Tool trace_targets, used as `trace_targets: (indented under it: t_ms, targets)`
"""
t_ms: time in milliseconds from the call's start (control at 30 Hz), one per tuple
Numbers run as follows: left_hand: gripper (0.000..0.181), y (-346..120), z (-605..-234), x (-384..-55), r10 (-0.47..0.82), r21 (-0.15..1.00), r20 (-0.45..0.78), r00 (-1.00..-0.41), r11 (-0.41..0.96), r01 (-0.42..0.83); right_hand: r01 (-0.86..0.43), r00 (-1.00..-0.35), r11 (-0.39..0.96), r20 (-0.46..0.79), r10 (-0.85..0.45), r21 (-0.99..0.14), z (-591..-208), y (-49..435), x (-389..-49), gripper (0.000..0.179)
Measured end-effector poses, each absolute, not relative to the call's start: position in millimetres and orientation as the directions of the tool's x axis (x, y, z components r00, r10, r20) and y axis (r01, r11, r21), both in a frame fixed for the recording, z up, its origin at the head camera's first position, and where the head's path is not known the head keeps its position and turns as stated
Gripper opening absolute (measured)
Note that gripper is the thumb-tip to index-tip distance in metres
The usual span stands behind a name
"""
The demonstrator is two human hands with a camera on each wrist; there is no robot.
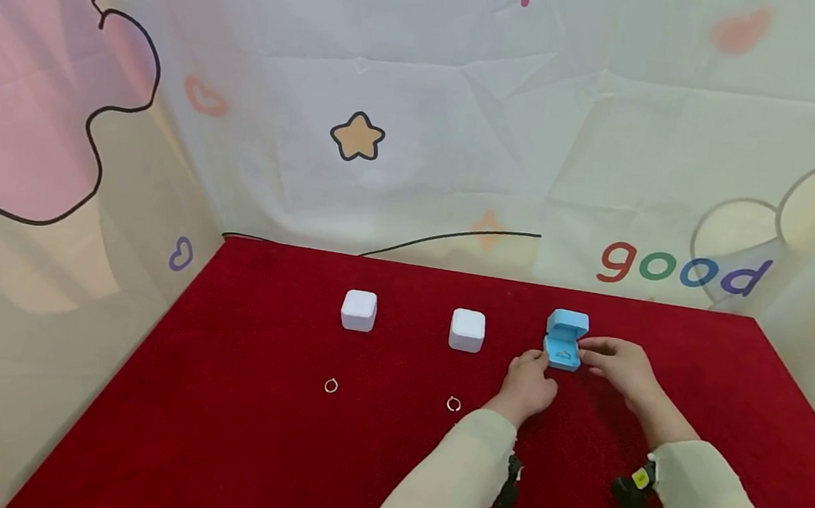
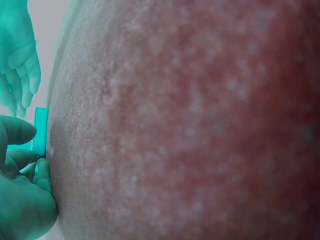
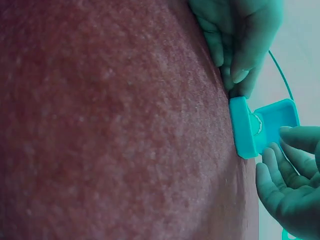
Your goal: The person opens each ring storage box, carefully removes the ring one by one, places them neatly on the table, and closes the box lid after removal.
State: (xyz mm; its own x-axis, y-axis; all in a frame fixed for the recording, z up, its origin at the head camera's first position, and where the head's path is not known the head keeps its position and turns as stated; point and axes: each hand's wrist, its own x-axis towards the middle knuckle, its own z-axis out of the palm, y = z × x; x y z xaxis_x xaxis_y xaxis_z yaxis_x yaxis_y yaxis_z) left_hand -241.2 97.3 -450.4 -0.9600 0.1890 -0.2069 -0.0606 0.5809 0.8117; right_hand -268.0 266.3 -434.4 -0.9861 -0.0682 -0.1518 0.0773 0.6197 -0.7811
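A light-blue ring box stands on the red cloth with its lid raised. In its base sits a ring. At the box's front left corner my left hand has its fingers curled, and in the left wrist view its thumb and finger pinch the box's side. My right hand is at the right side of the box, fingers loosely extended. In the right wrist view its fingertips lie close by the lid and base; whether they touch cannot be told.
Two white boxes, one left and one nearer the middle, stand in line with the blue one. In front of them lie two rings, one left and one right. A printed curtain hangs behind the red cloth.
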Motion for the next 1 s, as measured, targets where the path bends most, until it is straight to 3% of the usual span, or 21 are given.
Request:
trace_targets:
  t_ms: [667, 1000]
  targets:
    - [0.051, 94, -449, -241, 0.201, 0.805, -0.188, -0.962, 0.592, -0.034, -0.029, -0.991, 0.799, -0.090, -0.103, -0.601, -436, 256, -279, 0.032]
    - [0.052, 94, -449, -240, 0.205, 0.810, -0.189, -0.960, 0.585, -0.034, -0.046, -0.991, 0.810, -0.074, -0.110, -0.585, -436, 253, -280, 0.025]
